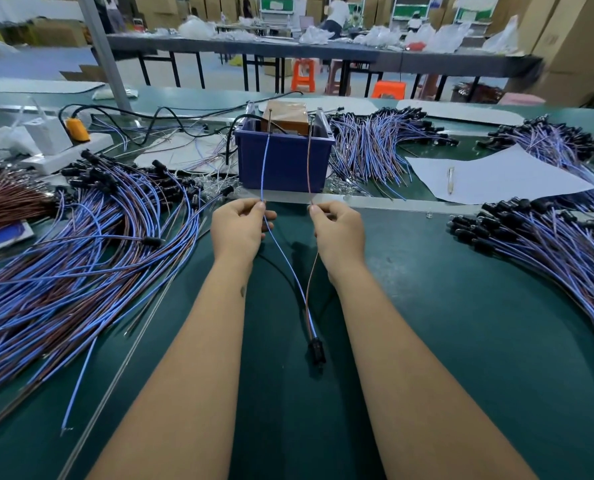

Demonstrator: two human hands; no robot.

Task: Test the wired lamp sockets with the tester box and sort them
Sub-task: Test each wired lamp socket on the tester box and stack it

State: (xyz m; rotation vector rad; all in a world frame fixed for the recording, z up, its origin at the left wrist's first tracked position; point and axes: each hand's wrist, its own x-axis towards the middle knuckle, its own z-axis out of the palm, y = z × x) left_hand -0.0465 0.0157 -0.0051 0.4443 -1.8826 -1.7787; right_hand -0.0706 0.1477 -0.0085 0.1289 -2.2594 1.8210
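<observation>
One black lamp socket (317,351) lies on the green table between my forearms, with a blue wire (285,254) and a brown wire (312,271) running up from it. My left hand (238,226) pinches the blue wire and my right hand (337,230) pinches the brown wire. Both wire ends reach up to the top of the tester box (285,161), a blue bin with a brown block inside, straight ahead of my hands. Whether the tips touch its metal contacts I cannot tell.
A large heap of wired sockets (91,237) spreads over the left of the table, another pile (548,244) fans out at the right, and more bundles (375,143) lie behind the box. A white sheet with a pen (489,178) is at right; a power strip (67,147) at left.
</observation>
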